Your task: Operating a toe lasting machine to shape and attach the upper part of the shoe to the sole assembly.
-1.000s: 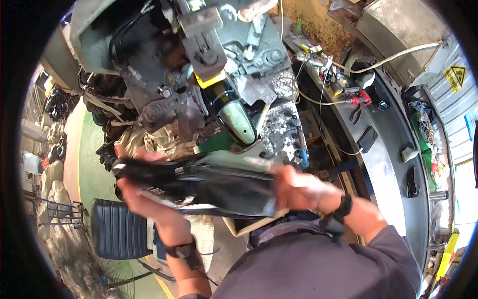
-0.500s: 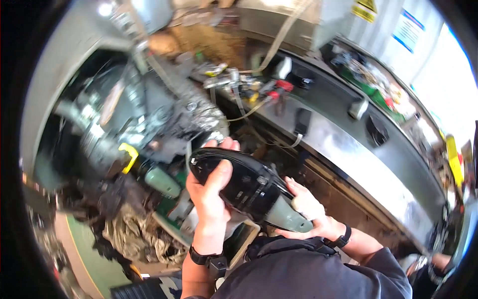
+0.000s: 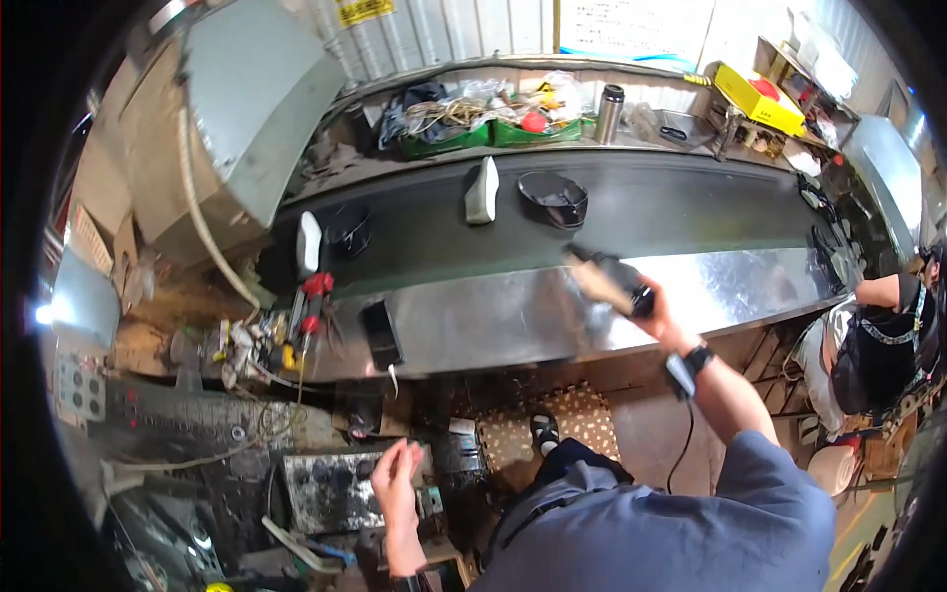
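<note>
My right hand (image 3: pixel 656 314) grips a black shoe (image 3: pixel 612 276) with a tan underside, holding it over the front metal edge (image 3: pixel 503 306) of the conveyor bench. Motion blurs the shoe. The green last that showed in it earlier cannot be made out. Farther back on the dark belt (image 3: pixel 671 197) lie a glossy black shoe upper (image 3: pixel 554 202) and a pale wedge-shaped piece (image 3: pixel 482 192). My left hand (image 3: pixel 397 483) is low on the left, above a worn metal plate (image 3: pixel 330 488), fingers loosely bent, with nothing visible in it.
A phone (image 3: pixel 381 333) with a white cable and a red-handled tool (image 3: pixel 314 296) lie at the bench's left. Green bins (image 3: pixel 449 140), a steel flask (image 3: pixel 610 113) and a yellow box (image 3: pixel 760 99) stand behind the belt. Another person (image 3: pixel 883 335) is at the right.
My view has swung right, from the machine to the bench. Both hands were on the black shoe; my left hand has let go, and my right hand has carried it over the bench edge.
</note>
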Demonstrator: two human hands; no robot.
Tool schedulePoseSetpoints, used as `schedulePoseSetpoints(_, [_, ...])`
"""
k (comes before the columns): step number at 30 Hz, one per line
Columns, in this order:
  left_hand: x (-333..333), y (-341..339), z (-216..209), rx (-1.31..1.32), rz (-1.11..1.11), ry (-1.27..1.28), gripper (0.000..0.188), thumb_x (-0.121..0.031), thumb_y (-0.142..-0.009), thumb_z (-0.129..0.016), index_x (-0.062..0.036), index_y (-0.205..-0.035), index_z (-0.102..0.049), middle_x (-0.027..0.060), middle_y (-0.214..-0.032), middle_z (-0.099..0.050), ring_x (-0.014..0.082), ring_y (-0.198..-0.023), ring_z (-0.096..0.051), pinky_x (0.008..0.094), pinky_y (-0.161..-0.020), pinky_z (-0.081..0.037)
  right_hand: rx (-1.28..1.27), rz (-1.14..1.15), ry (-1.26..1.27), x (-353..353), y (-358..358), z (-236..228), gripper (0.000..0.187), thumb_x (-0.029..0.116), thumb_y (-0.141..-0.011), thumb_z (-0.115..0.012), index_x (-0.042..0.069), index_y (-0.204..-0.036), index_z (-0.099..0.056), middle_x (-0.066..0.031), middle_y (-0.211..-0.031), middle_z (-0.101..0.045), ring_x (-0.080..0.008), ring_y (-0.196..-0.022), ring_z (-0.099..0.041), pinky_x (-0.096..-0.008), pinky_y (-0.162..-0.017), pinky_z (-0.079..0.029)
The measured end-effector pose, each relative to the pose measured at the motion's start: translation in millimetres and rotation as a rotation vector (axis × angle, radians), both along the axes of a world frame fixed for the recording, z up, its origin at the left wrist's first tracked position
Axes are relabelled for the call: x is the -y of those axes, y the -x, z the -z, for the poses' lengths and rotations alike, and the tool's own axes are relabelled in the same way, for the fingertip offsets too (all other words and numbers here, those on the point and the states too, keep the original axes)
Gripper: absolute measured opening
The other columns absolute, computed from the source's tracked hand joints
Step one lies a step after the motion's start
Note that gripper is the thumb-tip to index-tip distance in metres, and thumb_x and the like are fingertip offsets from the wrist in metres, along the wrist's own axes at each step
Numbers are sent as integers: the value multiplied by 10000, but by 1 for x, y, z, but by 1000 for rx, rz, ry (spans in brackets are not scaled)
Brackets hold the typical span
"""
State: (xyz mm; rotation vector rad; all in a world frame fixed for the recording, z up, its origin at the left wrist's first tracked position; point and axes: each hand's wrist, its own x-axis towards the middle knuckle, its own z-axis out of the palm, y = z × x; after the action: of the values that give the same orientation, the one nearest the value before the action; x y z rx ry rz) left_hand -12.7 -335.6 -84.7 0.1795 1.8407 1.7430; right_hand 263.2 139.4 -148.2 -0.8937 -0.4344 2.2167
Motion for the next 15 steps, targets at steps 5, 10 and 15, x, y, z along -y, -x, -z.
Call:
schedulePoseSetpoints(5, [26, 0, 51, 141, -168, 235, 392, -245, -1005, -646, 21, -1289, -602, 148, -1133, -702, 229, -1004, -705, 343, -900, -553, 320, 533, 19, -198, -38, 82, 363, 371, -936, -715, 94, -1148, -617, -127, -1065, -646, -306, -932, -653, -521, -838, -581])
schedulePoseSetpoints(10, [2, 0, 44, 196, -206, 414, 394, -252, -1010, -637, 28, -1285, -595, 166, -1149, -701, 250, -1010, -712, 354, -898, -553, 405, 199, -52, -211, 75, 133, 717, 412, -909, -727, 75, -1430, -366, -156, -1330, -509, -347, -1143, -577, -556, -945, -549])
schedulePoseSetpoints(15, [-6, 16, 14, 150, -249, 420, 330, -145, -998, -649, 60, -1252, -597, 180, -1092, -703, 244, -976, -711, 341, -887, -575, 522, 15, 100, -173, 231, 59, 1075, 454, -780, -860, 172, -1549, -164, -147, -1635, -166, -422, -1455, -272, -640, -1036, -460])
